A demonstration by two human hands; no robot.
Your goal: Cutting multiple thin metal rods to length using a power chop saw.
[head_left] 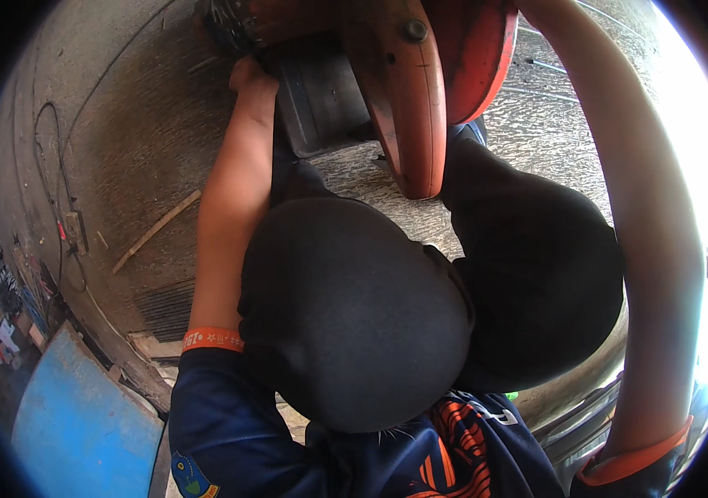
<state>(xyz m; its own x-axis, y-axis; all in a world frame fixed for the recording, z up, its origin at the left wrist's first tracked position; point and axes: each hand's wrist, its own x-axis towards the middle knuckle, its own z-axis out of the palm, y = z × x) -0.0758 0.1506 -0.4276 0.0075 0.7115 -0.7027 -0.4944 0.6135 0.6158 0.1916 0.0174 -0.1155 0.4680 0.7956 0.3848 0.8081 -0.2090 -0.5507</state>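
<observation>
An orange-red machine [408,108] with a bolted, tapering arm stands in front of me, between my feet and the top edge of the view. A red curved guard [478,58] sits on its right side, and a dark grey boxy part [321,104] on its left. My left hand [253,76] is at the machine's left side, against the dark part; its fingers are hidden. On the right, my forearm reaches up past the red guard, and the hand lies beyond the top edge. Whether either hand grips anything does not show.
My dark-clad knees [362,307] are bent close in front of me. A wooden stick [155,232] and dark rods [167,307] lie on the rough floor at left. Further left are a cable [59,183] and a blue panel [80,415]. Thin rods [545,65] lie at right.
</observation>
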